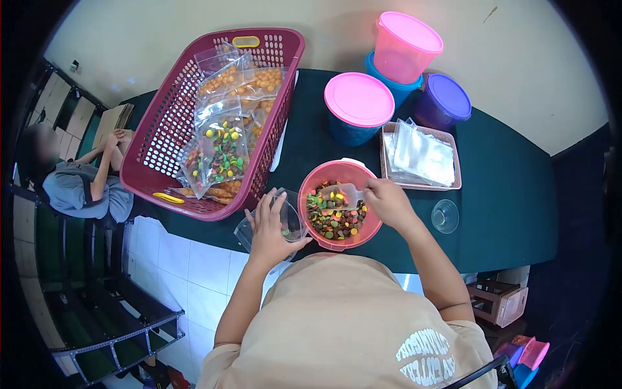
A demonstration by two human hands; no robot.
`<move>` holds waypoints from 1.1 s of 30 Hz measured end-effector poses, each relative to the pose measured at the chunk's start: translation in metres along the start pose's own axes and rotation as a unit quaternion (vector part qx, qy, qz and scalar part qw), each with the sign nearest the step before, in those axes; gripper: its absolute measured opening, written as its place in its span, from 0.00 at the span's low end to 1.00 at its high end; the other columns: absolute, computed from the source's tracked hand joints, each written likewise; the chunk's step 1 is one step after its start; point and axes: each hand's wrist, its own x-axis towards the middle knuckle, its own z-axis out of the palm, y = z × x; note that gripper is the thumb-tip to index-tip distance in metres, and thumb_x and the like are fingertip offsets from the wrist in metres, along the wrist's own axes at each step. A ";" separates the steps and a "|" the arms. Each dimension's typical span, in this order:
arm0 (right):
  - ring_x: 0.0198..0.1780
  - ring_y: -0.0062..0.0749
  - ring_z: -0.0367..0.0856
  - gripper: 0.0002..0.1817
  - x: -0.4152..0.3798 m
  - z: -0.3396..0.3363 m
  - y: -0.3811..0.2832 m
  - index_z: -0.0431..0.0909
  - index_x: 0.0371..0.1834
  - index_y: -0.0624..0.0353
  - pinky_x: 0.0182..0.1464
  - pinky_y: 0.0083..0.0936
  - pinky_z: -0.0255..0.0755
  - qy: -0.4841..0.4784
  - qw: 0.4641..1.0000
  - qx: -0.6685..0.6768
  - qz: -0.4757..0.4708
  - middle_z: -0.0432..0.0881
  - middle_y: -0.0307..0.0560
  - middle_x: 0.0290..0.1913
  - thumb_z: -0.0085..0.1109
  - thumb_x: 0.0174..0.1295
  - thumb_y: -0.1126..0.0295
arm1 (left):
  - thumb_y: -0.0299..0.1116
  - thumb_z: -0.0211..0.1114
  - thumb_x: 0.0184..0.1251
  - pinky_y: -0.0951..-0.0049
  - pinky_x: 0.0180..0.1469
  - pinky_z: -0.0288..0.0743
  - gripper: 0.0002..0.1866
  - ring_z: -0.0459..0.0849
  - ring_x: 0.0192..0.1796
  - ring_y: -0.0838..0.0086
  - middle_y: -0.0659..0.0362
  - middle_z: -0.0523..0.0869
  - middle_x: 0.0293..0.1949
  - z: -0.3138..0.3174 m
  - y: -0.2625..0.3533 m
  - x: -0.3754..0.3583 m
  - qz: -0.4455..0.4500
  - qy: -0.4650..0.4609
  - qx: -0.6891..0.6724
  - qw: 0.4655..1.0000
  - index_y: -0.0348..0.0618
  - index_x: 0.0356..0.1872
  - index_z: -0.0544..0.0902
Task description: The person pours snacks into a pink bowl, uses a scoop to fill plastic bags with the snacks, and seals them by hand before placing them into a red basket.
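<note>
A pink tub in front of me is partly filled with small colourful candies in brown, green, yellow and orange. My right hand grips the handle of a translucent scoop, whose bowl is down among the candies. Left of the tub, my left hand is wrapped round a clear plastic bag with a round, open mouth. A few candy pieces show inside it. The bag's mouth is right at the tub's rim.
A maroon basket at the left holds filled clear packets. Lidded tubs stand at the back. A small basket of clear bags and a clear cup lie rightward. A person sits far left.
</note>
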 end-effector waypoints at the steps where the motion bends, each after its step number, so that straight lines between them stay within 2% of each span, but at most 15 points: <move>1: 0.34 0.47 0.83 0.13 -0.001 -0.005 -0.004 0.81 0.36 0.64 0.41 0.42 0.74 0.000 1.000 0.000 0.000 0.82 0.60 0.31 0.49 0.63 0.66 | 0.52 0.81 0.34 0.29 0.69 0.33 0.59 0.52 0.75 0.52 0.53 0.55 0.72 -0.002 0.003 0.000 0.013 -0.006 -0.006 1.000 0.55 0.71 0.55; 3: 0.38 0.49 0.81 0.15 -0.003 -0.018 -0.014 0.81 0.34 0.64 0.43 0.42 0.72 -0.001 0.997 0.069 0.029 0.82 0.59 0.31 0.55 0.63 0.61 | 0.52 0.81 0.33 0.28 0.69 0.32 0.59 0.52 0.75 0.52 0.52 0.55 0.72 -0.005 0.007 -0.001 0.026 -0.011 -0.013 1.000 0.55 0.71 0.55; 6: 0.37 0.48 0.80 0.16 -0.004 -0.026 -0.020 0.81 0.34 0.64 0.42 0.41 0.72 -0.005 0.998 0.059 0.020 0.82 0.57 0.31 0.59 0.62 0.58 | 0.52 0.83 0.30 0.31 0.70 0.33 0.62 0.55 0.74 0.52 0.51 0.55 0.72 -0.007 0.013 0.000 0.075 0.000 -0.010 0.997 0.52 0.70 0.54; 10: 0.38 0.45 0.79 0.14 -0.011 -0.038 -0.035 0.82 0.34 0.62 0.45 0.40 0.70 -0.010 0.996 0.076 0.037 0.83 0.52 0.31 0.59 0.61 0.60 | 0.52 0.83 0.31 0.30 0.70 0.33 0.63 0.54 0.74 0.50 0.50 0.55 0.73 -0.012 0.021 0.005 0.109 0.005 -0.030 0.994 0.54 0.71 0.52; 12: 0.38 0.42 0.79 0.13 -0.014 -0.042 -0.042 0.82 0.34 0.60 0.47 0.39 0.67 0.016 1.000 -0.012 -0.001 0.84 0.49 0.31 0.60 0.61 0.60 | 0.52 0.83 0.31 0.30 0.70 0.33 0.63 0.54 0.74 0.50 0.50 0.54 0.73 -0.014 0.024 0.006 0.115 0.006 -0.039 0.993 0.55 0.71 0.51; 13: 0.38 0.42 0.79 0.13 -0.013 -0.040 -0.039 0.82 0.34 0.60 0.47 0.39 0.67 0.016 1.000 -0.012 0.000 0.84 0.49 0.31 0.60 0.61 0.60 | 0.52 0.83 0.31 0.30 0.70 0.33 0.63 0.54 0.74 0.50 0.50 0.54 0.73 -0.014 0.026 0.007 0.124 0.009 -0.037 0.992 0.55 0.71 0.51; 16: 0.38 0.40 0.79 0.12 -0.013 -0.034 -0.032 0.82 0.34 0.57 0.48 0.38 0.64 0.002 0.998 0.066 0.004 0.84 0.45 0.31 0.61 0.60 0.60 | 0.53 0.83 0.31 0.30 0.69 0.34 0.63 0.54 0.74 0.50 0.50 0.54 0.73 -0.014 0.028 0.008 0.135 0.010 -0.036 0.990 0.55 0.71 0.51; 18: 0.37 0.39 0.78 0.12 -0.016 -0.038 -0.038 0.81 0.35 0.57 0.47 0.37 0.63 0.024 0.999 -0.016 -0.027 0.84 0.44 0.31 0.62 0.60 0.60 | 0.53 0.82 0.31 0.30 0.69 0.34 0.63 0.54 0.74 0.50 0.50 0.54 0.73 -0.013 0.029 0.009 0.138 0.008 -0.038 0.990 0.56 0.71 0.50; 21: 0.37 0.39 0.78 0.12 -0.018 -0.041 -0.043 0.80 0.36 0.57 0.47 0.37 0.62 0.032 0.998 -0.053 -0.027 0.84 0.44 0.30 0.62 0.60 0.59 | 0.53 0.82 0.31 0.30 0.69 0.34 0.63 0.54 0.74 0.51 0.50 0.54 0.73 -0.010 0.029 0.009 0.141 0.006 -0.044 0.989 0.55 0.71 0.51; 23: 0.36 0.39 0.77 0.11 -0.018 -0.042 -0.046 0.79 0.34 0.57 0.48 0.36 0.62 0.030 0.999 -0.032 -0.024 0.83 0.44 0.31 0.63 0.59 0.61 | 0.53 0.82 0.32 0.28 0.69 0.32 0.62 0.51 0.75 0.50 0.52 0.53 0.73 -0.007 0.029 0.009 0.140 0.004 -0.077 0.987 0.61 0.72 0.52; 25: 0.35 0.39 0.77 0.11 -0.017 -0.042 -0.048 0.79 0.33 0.58 0.48 0.35 0.62 0.028 0.999 -0.011 -0.021 0.82 0.45 0.31 0.64 0.58 0.62 | 0.53 0.81 0.32 0.28 0.69 0.32 0.62 0.51 0.75 0.50 0.52 0.53 0.73 -0.007 0.030 0.009 0.141 0.002 -0.077 0.987 0.61 0.72 0.51; 30: 0.36 0.38 0.76 0.10 -0.015 -0.042 -0.055 0.78 0.32 0.56 0.48 0.36 0.60 0.034 0.996 -0.071 -0.035 0.81 0.42 0.30 0.65 0.57 0.63 | 0.54 0.81 0.33 0.28 0.68 0.33 0.62 0.51 0.75 0.50 0.52 0.53 0.73 -0.006 0.030 0.010 0.144 0.001 -0.080 0.986 0.62 0.73 0.50; 32: 0.36 0.37 0.75 0.09 -0.015 -0.043 -0.062 0.78 0.33 0.56 0.47 0.37 0.60 0.041 0.993 -0.096 -0.055 0.81 0.41 0.30 0.66 0.56 0.64 | 0.52 0.82 0.31 0.30 0.69 0.32 0.63 0.53 0.75 0.53 0.52 0.55 0.73 -0.006 0.032 0.010 0.148 0.004 -0.060 0.987 0.54 0.71 0.51; 33: 0.37 0.36 0.74 0.09 -0.016 -0.043 -0.066 0.77 0.34 0.55 0.47 0.37 0.60 0.048 0.989 -0.120 -0.075 0.81 0.40 0.30 0.66 0.55 0.65 | 0.52 0.82 0.31 0.30 0.69 0.32 0.63 0.53 0.75 0.53 0.52 0.55 0.73 -0.006 0.032 0.010 0.147 0.003 -0.059 0.987 0.54 0.71 0.51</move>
